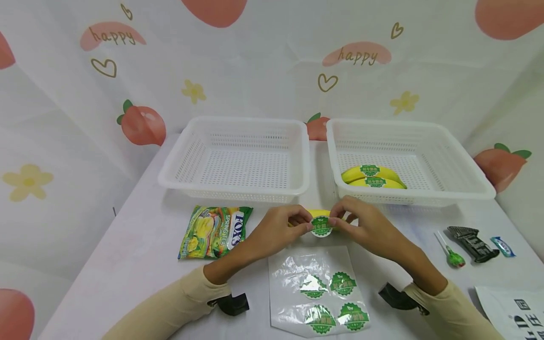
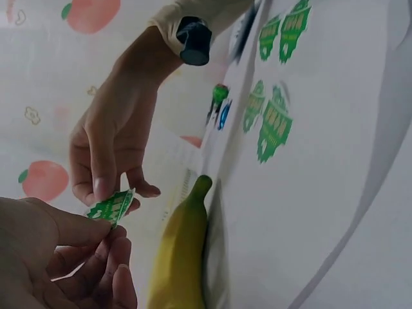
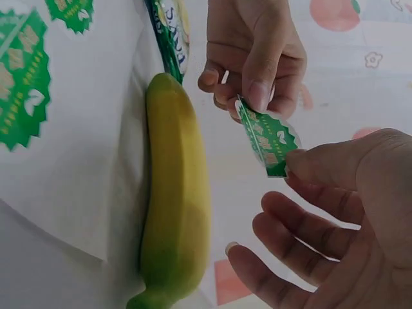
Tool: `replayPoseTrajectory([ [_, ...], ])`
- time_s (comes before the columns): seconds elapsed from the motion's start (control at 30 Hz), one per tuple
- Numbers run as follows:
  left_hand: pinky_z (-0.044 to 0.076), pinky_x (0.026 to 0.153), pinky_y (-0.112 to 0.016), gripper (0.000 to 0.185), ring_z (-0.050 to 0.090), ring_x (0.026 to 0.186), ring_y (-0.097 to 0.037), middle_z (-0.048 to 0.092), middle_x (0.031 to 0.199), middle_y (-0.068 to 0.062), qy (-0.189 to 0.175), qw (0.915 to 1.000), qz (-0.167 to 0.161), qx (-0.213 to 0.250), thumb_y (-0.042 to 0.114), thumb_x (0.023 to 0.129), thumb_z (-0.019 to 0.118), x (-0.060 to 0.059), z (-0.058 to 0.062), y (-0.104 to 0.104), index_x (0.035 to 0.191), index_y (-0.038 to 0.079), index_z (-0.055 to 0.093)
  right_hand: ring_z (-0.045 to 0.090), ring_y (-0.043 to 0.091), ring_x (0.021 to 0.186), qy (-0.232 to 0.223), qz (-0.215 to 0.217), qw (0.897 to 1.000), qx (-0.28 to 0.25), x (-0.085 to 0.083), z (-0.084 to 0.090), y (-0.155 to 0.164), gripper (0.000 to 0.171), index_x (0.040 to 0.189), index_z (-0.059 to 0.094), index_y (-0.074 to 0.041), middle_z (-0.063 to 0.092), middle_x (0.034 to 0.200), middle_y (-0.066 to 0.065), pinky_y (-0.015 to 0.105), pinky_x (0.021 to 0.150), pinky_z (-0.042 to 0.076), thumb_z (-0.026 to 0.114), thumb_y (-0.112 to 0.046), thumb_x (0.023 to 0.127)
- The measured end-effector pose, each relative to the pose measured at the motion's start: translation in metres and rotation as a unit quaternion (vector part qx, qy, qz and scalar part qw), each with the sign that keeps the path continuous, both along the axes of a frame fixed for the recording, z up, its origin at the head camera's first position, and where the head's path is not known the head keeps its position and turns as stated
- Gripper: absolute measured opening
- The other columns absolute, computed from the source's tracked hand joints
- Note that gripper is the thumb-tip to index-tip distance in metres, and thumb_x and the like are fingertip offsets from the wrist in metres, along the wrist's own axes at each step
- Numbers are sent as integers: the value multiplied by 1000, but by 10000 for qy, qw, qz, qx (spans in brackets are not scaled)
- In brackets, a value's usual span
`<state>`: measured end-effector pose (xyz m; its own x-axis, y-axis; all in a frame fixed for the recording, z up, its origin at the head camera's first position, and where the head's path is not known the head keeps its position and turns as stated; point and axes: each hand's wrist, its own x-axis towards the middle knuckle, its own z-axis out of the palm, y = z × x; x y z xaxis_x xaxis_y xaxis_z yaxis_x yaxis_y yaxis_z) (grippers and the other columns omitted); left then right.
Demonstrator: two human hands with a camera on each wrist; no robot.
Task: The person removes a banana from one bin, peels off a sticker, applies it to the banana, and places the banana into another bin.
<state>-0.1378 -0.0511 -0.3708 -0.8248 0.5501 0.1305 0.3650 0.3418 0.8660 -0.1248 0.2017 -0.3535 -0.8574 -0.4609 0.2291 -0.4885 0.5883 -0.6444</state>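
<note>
Green sticker (image 1: 321, 226) pinched at opposite edges by left hand (image 1: 284, 226) and right hand (image 1: 361, 225), fingers closed on it; just above banana (image 1: 316, 214), lying crosswise on table (image 1: 140, 255).

A white table (image 1: 140, 255) carries everything. At twelve o'clock two white baskets stand side by side: the left basket (image 1: 238, 156) and the right basket (image 1: 408, 158). At nine lies a candy bag (image 1: 214, 231). In the middle rests a banana (image 1: 318, 215). At six lies a sticker sheet (image 1: 316, 288). At three lie a lollipop (image 1: 451, 251), a black clip (image 1: 471, 243) and a small blue packet (image 1: 503, 246); at four, a white bag (image 1: 514, 311).
</note>
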Motion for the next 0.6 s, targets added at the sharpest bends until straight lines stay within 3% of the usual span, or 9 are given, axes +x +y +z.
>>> replayPoseTrajectory([
  [0.17,57,93,-34,17,70,105,-15,77,111,-1,298,9989,219,-271,17,100,74,-10,2,2,115,9,76,63,11,93,-402,-177,9990,-58,-11,-2,-3,5,97,71,-15,67,95,-7,34,83,59,73,-14,101],
  [0.37,46,113,-45,40,59,134,-26,71,136,-5,590,9916,274,-1115,25,97,79,-19,-6,6,133,9,71,66,19,101,-660,-302,9973,-68,-23,-12,-9,5,99,73,-11,70,102,-1,45,91,59,71,-14,102],
  [0.47,48,109,-44,47,61,130,-26,69,138,-7,748,9872,256,-1384,26,95,82,-21,-11,8,137,9,69,67,23,107,-827,-301,9960,-132,-28,-17,-10,8,100,73,-10,72,106,2,48,94,57,70,-16,103],
  [0.6,52,100,-42,49,65,118,-23,71,133,-9,826,9870,241,-1357,23,94,83,-21,-15,7,138,7,68,69,26,106,-1082,-333,9934,-206,-30,-20,-12,11,101,73,-9,72,108,4,45,91,57,70,-19,104],
])
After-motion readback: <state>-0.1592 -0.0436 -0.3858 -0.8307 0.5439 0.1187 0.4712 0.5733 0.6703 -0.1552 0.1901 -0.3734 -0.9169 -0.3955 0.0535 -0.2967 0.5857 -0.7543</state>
